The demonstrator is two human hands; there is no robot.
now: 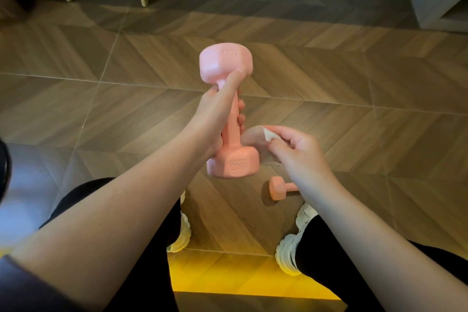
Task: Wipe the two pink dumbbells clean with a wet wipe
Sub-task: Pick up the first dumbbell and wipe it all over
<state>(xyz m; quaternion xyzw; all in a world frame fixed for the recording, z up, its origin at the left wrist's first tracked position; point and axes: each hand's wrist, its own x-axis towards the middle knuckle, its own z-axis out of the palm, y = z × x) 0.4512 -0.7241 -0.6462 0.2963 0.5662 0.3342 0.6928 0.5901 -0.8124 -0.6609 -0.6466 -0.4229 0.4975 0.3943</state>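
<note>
Left hand (215, 121) grips dumbbell (229, 114) by its handle, long axis 12-to-6; right hand (296, 152) pinches the wipe (255, 143) at 3 o'clock beside the lower head; second dumbbell (278, 188) on floor at 5.

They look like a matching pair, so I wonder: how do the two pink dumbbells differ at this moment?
The held dumbbell stands upright in the air, gripped by the left hand; the floor dumbbell lies on its side on the floor. The right hand pinches the wipe beside the held dumbbell; nothing touches the floor dumbbell. Both are pink.
</note>
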